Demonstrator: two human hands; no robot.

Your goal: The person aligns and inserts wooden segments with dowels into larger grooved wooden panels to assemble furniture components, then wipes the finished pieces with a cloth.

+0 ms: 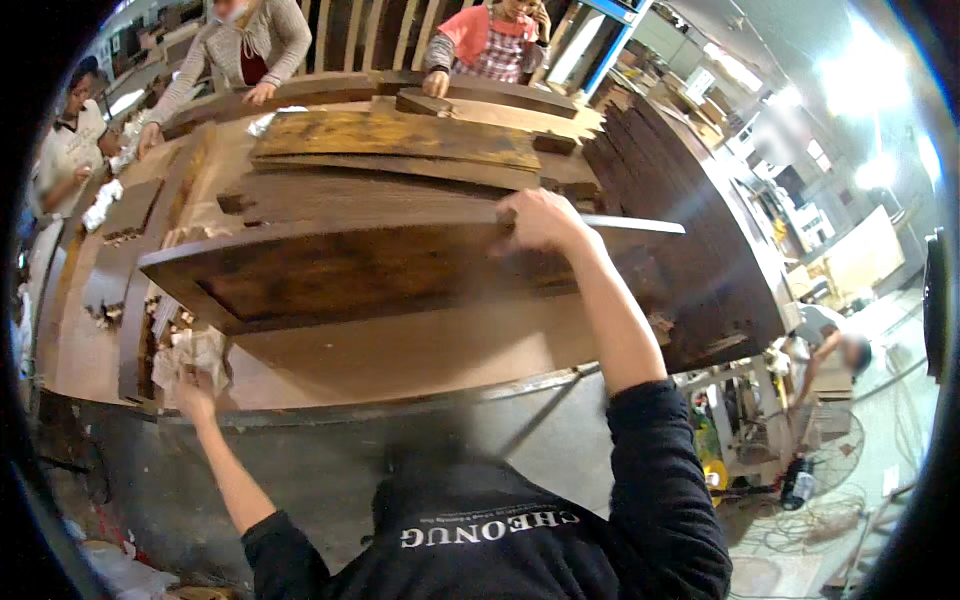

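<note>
Head view shows the right hand curled shut on the far edge of a dark wood panel that lies flat on the surface, while the left hand grips a crumpled rag just beside the panel's near left corner.

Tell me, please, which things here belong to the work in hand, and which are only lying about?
In hand:
- dark stained panel, gripped at its top edge by the right hand
- crumpled rag, under the left hand

Lying about:
- stacked boards further back on the workbench
- dark planks at right
- fan on the floor
</note>
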